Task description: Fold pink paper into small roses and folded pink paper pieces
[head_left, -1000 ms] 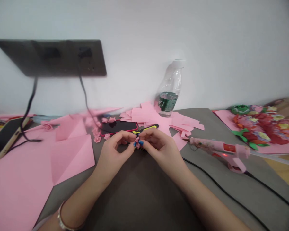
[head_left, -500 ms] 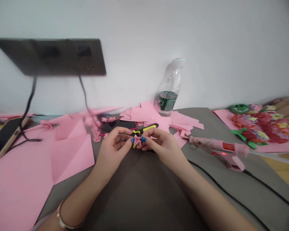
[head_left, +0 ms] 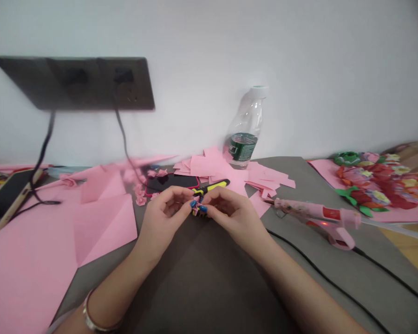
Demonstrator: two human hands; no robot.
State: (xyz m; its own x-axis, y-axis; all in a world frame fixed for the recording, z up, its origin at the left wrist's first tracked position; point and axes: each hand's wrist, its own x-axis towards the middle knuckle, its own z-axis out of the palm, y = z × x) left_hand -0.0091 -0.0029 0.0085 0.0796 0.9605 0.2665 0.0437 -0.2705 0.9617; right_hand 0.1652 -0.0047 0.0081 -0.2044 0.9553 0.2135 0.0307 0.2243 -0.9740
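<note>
Between the fingertips of both hands is a small pink paper flower [head_left: 196,205], mostly covered by fingers. My left hand [head_left: 167,215] pinches it from the left, thumb and fingers closed. From the right, my right hand [head_left: 231,211] pinches its other edge, fingers curled. Just behind the hands lies a tool with a yellow and black handle [head_left: 212,186]; its far end is hidden behind my fingers. A dark phone with a pink edge [head_left: 181,180] rests beyond my left hand, several small pink paper flowers [head_left: 139,192] beside it.
Pink paper pieces [head_left: 216,167] lie below a leaning plastic bottle [head_left: 244,134]. At right are a pink glue gun [head_left: 310,211] with a black cord and a colourful flower bunch [head_left: 379,178]. Large pink sheets [head_left: 31,250] and another phone [head_left: 12,197] lie left, under a wall socket [head_left: 90,83].
My fingers have closed in on the paper flower, and the right thumb has moved slightly left over it. Less of the flower shows. Other things stay in place.
</note>
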